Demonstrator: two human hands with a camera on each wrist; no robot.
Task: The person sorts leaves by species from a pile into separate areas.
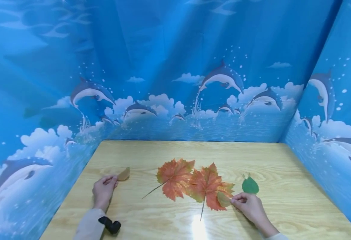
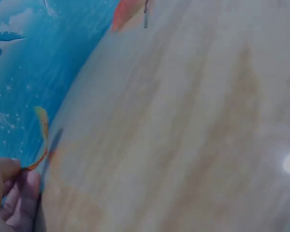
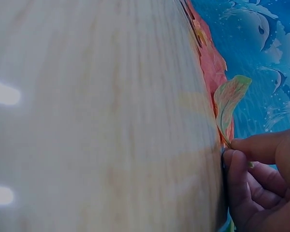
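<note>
On the left of the table, my left hand [image 1: 104, 190] pinches a small brownish leaf [image 1: 124, 174] by its stem end. The left wrist view shows that leaf [image 2: 42, 135] nearly edge-on above the fingers. My right hand [image 1: 248, 207] pinches another small yellow-brown leaf [image 1: 223, 199], which overlaps the lower right of a large orange-red maple-like leaf [image 1: 206, 185]. In the right wrist view this small leaf [image 3: 230, 99] stands up from between thumb and forefinger. A second large orange-red leaf [image 1: 175, 176] lies left of the first, their edges touching. Just beyond my right hand are green leaves [image 1: 250, 185].
The wooden table [image 1: 145, 220] reaches back to a blue curtain [image 1: 163, 66] printed with dolphins, which also runs along both sides. A black strap piece [image 1: 111, 225] is on the left sleeve. Bright light reflects off the table's near middle.
</note>
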